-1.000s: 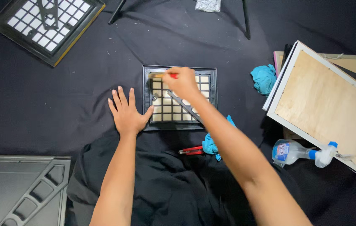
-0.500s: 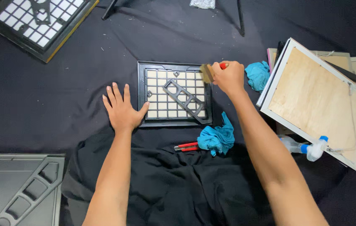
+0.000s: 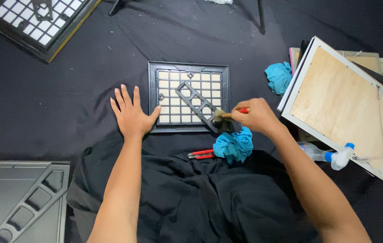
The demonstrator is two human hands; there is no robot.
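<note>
A square black-framed filter panel [image 3: 154, 96] with a white grid and a diagonal black brace lies flat on black cloth. My left hand [image 3: 131, 114] rests flat and spread on the cloth, its thumb against the panel's left edge. My right hand [image 3: 255, 116] grips a small brush [image 3: 222, 116] with a red handle, its bristles touching the panel's lower right corner.
A crumpled teal cloth [image 3: 233, 146] and a red-handled tool [image 3: 201, 154] lie just below the panel. Another teal cloth [image 3: 278, 76], stacked wooden-backed frames [image 3: 342, 103] and a spray bottle [image 3: 328, 155] sit right. A second grid panel [image 3: 34, 22] lies top left, a grey panel [image 3: 18, 202] bottom left.
My right hand has carried the brush from the panel's upper left, across its upper right edge, down to the lower right corner. My left hand has stayed put.
</note>
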